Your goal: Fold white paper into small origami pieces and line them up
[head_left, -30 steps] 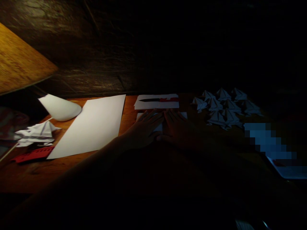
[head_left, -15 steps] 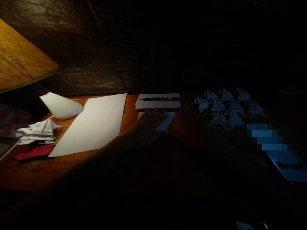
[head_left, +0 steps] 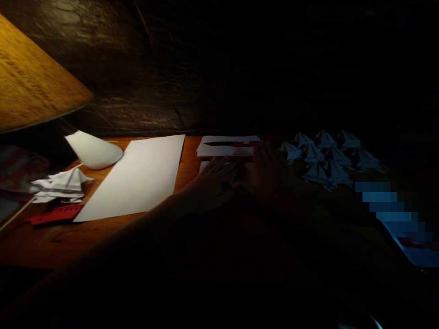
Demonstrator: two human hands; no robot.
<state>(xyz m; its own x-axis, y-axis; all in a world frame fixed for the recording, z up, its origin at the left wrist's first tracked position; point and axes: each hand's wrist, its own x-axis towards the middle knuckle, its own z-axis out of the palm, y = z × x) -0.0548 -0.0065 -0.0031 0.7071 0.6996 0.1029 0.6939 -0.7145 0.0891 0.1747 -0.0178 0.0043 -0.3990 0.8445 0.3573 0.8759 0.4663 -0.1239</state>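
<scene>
My left hand [head_left: 217,180] lies flat with its fingers stretched out on a small piece of white paper [head_left: 205,166], covering most of it. Close on its right, my right hand [head_left: 269,171] is also flat with fingers extended, in deep shadow, over the paper's right side. Just beyond my hands rests a stack of white paper [head_left: 209,150], and on it lies a knife [head_left: 219,143] with a dark blade and a red handle. My right fingertips are near the handle's end; whether they touch it I cannot tell.
A large white sheet [head_left: 137,178] lies left, curling into a roll [head_left: 96,151] at its far end. Beside it are crumpled folded paper [head_left: 63,185] and a red object [head_left: 56,214]. Several folded paper shapes [head_left: 331,155] stand right, near a lit screen [head_left: 408,237]. A lampshade [head_left: 37,77] hangs upper left.
My right hand has moved over the paper toward my left hand, covering more of it. My left hand stays flat there. The whole view has shifted slightly.
</scene>
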